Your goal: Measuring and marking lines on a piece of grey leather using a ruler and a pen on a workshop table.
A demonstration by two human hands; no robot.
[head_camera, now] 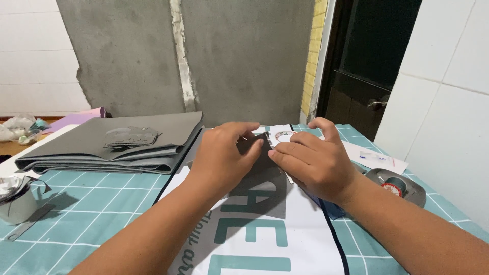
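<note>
Far left: small grey roll of tape on the teal grid-patterned counter. Behind it, a folded stack of grey sheet material with cut grey shapes on top. Centre: left hand, fingers pinched together on a dark grey cut piece of sheet lying over a white printed banner. Right hand, fingers clamped on the same piece's upper edge. Far right: grey metal dish.

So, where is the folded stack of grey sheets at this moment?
In the head view, the folded stack of grey sheets lies on the far left of the teal checked tablecloth, left of the left hand, before the concrete wall.
</note>
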